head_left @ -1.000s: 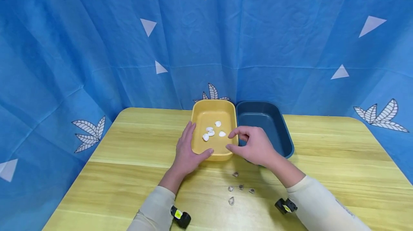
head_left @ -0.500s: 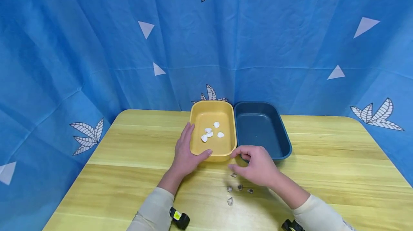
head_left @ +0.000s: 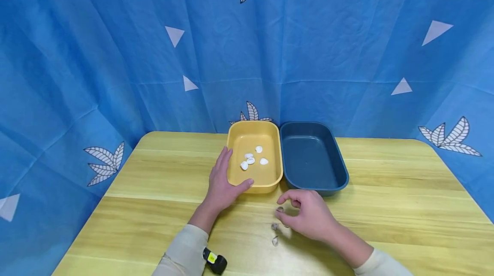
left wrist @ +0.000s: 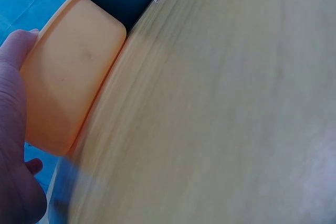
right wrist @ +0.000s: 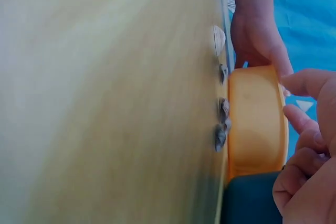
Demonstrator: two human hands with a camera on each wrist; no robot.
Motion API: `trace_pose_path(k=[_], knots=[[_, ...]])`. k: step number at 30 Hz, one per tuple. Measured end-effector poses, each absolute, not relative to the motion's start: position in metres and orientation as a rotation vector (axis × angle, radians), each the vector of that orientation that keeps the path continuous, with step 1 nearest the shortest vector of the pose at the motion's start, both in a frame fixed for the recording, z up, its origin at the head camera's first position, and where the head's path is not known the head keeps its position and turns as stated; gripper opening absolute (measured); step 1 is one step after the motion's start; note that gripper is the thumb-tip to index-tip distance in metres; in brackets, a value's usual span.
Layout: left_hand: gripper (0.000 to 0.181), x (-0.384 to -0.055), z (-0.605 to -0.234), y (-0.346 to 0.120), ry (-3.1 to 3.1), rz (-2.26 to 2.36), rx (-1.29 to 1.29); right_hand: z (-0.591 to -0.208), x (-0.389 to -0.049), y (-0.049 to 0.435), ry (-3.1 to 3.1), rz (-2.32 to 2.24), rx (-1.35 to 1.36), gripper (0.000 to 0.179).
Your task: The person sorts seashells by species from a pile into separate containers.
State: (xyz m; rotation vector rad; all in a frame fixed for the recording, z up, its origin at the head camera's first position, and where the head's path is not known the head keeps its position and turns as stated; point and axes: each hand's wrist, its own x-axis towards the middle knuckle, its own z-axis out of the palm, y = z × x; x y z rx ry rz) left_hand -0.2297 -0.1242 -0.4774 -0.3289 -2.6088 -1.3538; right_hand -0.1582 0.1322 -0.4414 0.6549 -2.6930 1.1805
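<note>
My left hand (head_left: 224,184) lies at the near left corner of a yellow tray (head_left: 254,189), its fingers fairly straight along the side and the thumb on the near rim. Several white shells (head_left: 264,161) lie inside. My right hand (head_left: 310,216) is low over several small grey-brown shells on the table, thumb and index finger apart. One brownish shell (head_left: 280,209) shows between those two fingertips, with nothing pinched. A greyish shell (head_left: 274,226) and a paler shell (head_left: 275,241) lie nearer me, to the left of the right hand. The hand hides part of the group.
A dark blue tray (head_left: 312,156) stands against the yellow tray's right side. Both are on the wooden table (head_left: 154,190), near its back edge. A blue patterned curtain (head_left: 328,44) hangs behind. A black wrist camera (head_left: 216,262) is on the left sleeve.
My right hand has moved from over the yellow tray's right edge down toward me, to the shells on the table. The left hand has stayed at the tray corner.
</note>
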Motion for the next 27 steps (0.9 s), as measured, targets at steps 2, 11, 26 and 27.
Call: trace_pose_path(k=[2,11,26,27], knots=[[0.105,-0.230,-0.477,-0.124,-2.614,-1.355,-0.322,-0.444,-0.158,0.133,-2.714,1.191,0.638,0.020],[0.105,-0.230,-0.478,-0.124,-2.627,-1.357,-0.319,-0.454,-0.156,0.135,-2.795,1.166,0.591,0.021],[0.105,-0.231,-0.479,-0.124,-2.630,-1.364,-0.300,-0.461,-0.161,0.131,-2.958,1.016,0.390,0.019],[0.105,-0.231,-0.479,-0.124,-2.630,-1.361,-0.299,-0.462,-0.162,0.131,-2.959,1.010,0.385,0.018]])
